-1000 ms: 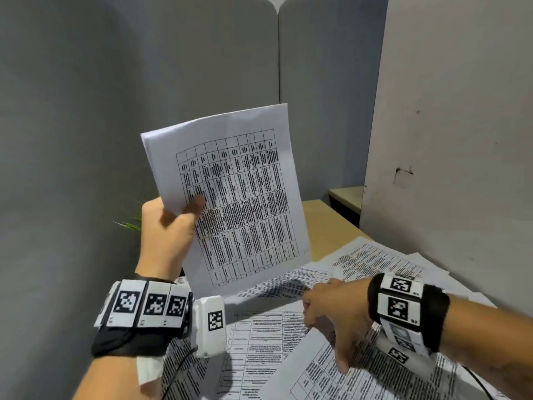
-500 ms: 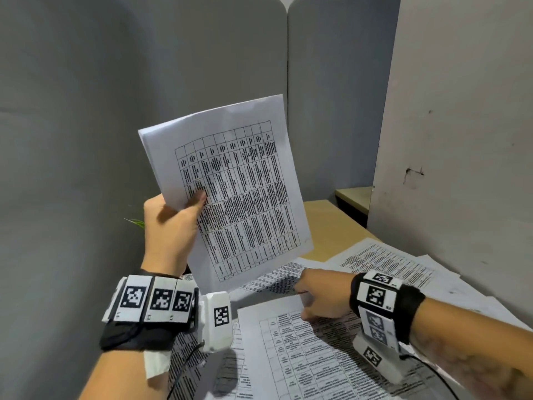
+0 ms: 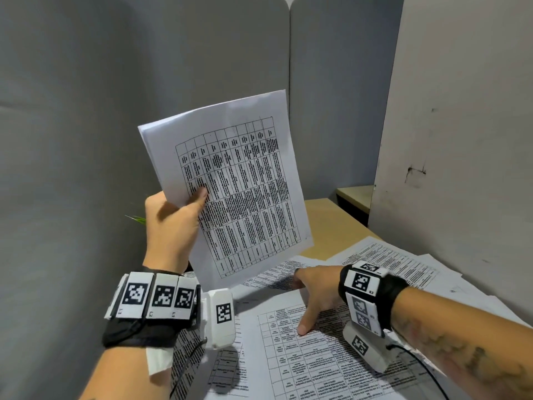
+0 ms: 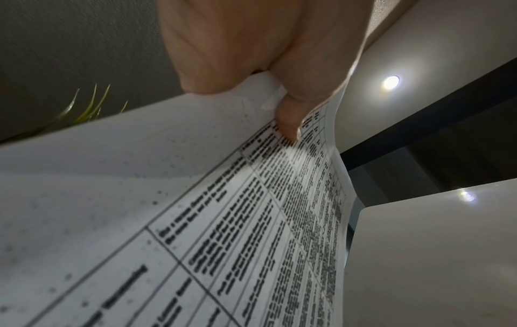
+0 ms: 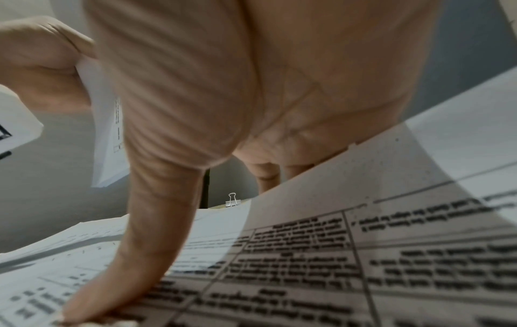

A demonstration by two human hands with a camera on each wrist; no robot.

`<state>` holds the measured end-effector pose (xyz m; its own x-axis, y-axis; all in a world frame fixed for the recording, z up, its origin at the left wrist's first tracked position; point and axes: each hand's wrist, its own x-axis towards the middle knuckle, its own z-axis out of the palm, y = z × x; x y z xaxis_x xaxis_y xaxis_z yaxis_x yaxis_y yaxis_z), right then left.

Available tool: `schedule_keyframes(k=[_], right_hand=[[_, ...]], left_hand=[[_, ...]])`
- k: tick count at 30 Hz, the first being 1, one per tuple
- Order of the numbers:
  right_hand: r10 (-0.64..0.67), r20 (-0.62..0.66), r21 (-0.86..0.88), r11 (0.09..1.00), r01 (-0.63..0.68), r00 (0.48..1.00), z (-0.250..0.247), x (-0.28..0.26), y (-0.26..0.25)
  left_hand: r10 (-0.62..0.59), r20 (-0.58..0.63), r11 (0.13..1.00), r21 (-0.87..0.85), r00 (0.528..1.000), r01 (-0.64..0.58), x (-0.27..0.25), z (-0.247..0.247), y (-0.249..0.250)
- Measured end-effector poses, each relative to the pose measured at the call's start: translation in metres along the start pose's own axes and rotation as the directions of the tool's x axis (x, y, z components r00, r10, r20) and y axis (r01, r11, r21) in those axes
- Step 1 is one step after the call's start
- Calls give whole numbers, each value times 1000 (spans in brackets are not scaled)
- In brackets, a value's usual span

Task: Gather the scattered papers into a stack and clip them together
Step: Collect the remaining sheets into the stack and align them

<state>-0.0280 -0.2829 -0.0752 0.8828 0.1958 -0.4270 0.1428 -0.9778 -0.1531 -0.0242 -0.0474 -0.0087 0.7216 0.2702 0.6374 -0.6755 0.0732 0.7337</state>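
My left hand holds a stack of printed table sheets upright above the desk, thumb on the front, fingers behind. The left wrist view shows the thumb pressing the stack's top sheet. My right hand is low on a loose sheet lying on the desk. Its thumb presses the sheet's face, and its fingers curl behind the raised far edge of the sheet. A small binder clip stands on the desk beyond the papers, seen only in the right wrist view.
More printed sheets lie overlapping across the wooden desk to the right and under my left wrist. Grey partition panels close the back and left, and a white board closes the right. Green leaves poke out behind my left hand.
My right hand moved from the near part of the loose sheet to its far edge and now has its thumb spread on the sheet's face. The held stack stayed almost still.
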Motion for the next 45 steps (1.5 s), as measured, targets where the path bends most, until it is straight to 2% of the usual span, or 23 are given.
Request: schedule_keyframes(k=[4, 11, 15, 20, 24, 27, 30, 32, 35, 37, 39, 42, 45], right_hand=[[31, -22, -65, 997, -32, 999, -2, -1, -4], [20, -26, -5, 1000, -20, 999, -3, -1, -7], [-113, -89, 31, 993, 116, 990, 0, -5, -9], [-261, -258, -3, 963, 269, 930, -5, -25, 1], [-303, -423, 150, 906, 397, 854, -31, -56, 24], [-271, -611, 353, 748, 562, 744, -48, -67, 48], [-204, -739, 508, 457, 730, 642, -54, -72, 67], [-138, -797, 530, 306, 790, 588, -53, -70, 71], [77, -860, 510, 137, 849, 504, -47, -59, 65], [215, -834, 532, 70, 844, 509, -39, -48, 57], [255, -800, 564, 10, 825, 544, -29, -37, 49], [330, -694, 651, -93, 753, 640, -15, -19, 39], [352, -655, 656, -175, 734, 669, 0, -3, 33]], left_hand=[[0, 3, 1000, -2, 1000, 0, -1, 1, 2], [-1, 17, 1000, 11, 1000, 1, -1, 1, 3], [-1, 11, 1000, 19, 1000, 1, 0, 0, 1], [-43, -47, 999, 29, 998, 44, 3, -6, -2], [-64, -77, 998, 12, 995, 65, 4, -10, -4], [-91, -67, 996, 3, 994, 91, 5, -11, -7], [-140, -61, 989, 29, 988, 142, 4, -10, -10], [-168, -62, 986, -14, 984, 167, 4, -9, -12], [-225, 7, 972, -60, 974, 225, 3, -8, -12], [-257, 64, 961, -89, 964, 262, 2, -5, -11], [-280, 102, 955, -72, 954, 288, 0, 0, -10], [-343, 177, 933, -52, 922, 357, -5, 10, -10], [-378, 224, 914, -63, 898, 400, -10, 15, -14]])
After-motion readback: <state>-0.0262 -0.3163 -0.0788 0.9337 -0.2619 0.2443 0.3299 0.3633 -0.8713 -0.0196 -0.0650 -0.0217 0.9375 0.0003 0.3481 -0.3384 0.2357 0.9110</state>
